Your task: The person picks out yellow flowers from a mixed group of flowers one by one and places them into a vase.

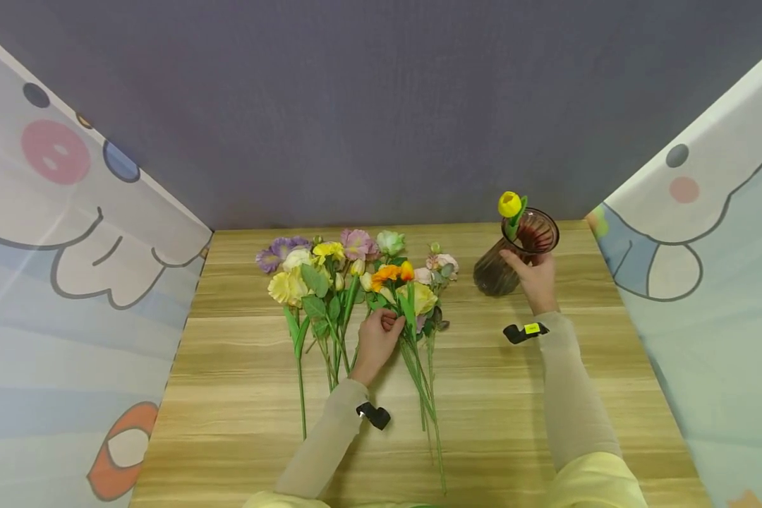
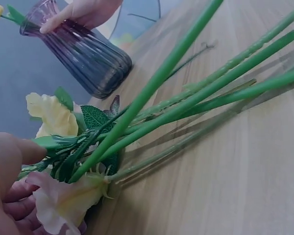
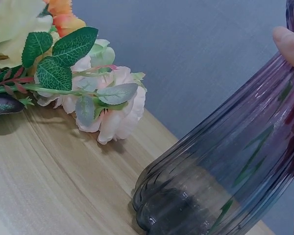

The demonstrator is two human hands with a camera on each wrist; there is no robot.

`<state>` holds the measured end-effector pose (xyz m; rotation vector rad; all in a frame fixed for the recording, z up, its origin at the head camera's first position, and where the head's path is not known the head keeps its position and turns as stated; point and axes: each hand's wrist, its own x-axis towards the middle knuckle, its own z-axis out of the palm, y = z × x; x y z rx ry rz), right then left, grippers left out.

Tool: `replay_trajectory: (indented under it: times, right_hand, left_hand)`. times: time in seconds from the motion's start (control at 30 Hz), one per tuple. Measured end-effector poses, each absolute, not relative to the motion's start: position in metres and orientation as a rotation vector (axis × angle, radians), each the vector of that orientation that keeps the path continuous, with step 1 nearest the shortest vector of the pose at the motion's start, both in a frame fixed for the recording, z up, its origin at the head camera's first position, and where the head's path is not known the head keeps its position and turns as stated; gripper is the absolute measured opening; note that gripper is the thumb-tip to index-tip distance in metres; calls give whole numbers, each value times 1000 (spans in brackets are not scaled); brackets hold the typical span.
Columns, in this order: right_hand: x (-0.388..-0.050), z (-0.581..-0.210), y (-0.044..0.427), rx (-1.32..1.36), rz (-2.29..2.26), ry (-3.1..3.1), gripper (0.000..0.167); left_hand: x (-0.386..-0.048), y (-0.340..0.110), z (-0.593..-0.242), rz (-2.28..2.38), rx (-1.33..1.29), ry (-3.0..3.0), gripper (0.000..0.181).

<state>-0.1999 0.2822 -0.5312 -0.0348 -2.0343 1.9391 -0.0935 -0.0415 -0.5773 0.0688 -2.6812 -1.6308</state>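
A purple-grey ribbed glass vase (image 1: pixel 497 274) stands at the right, seeming tilted; a yellow tulip (image 1: pixel 510 204) leans out of its mouth, its green stem showing through the glass in the right wrist view. My right hand (image 1: pixel 537 281) grips the vase near its neck, thumb on the near side. My left hand (image 1: pixel 377 342) is at the right-hand group of flowers, fingers curled among the stems just below an orange bloom (image 1: pixel 386 275). In the left wrist view, the left thumb and fingers (image 2: pixel 20 208) are around green stems (image 2: pixel 152 93) and beside a pale pink flower (image 2: pixel 68 200).
More artificial flowers lie left of my left hand, with purple (image 1: pixel 282 252), yellow (image 1: pixel 288 286) and pink (image 1: pixel 357 243) blooms and stems toward me. Pale pink roses (image 1: pixel 443 265) lie between that hand and the vase. A grey wall (image 1: pixel 368 113) rises behind the wooden table (image 1: pixel 228 395).
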Motion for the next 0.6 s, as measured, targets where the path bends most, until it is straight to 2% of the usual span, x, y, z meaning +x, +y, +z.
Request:
replay_trajectory:
  times: [0.3, 0.6]
  right_hand:
    - [-200, -532, 282, -11, 1953, -2016, 36]
    - [-199, -530, 281, -24, 1946, -2030, 36]
  left_hand:
    - [-99, -39, -578, -1605, 126, -2719, 10]
    - [-101, -36, -577, -1534, 181, -2747, 18]
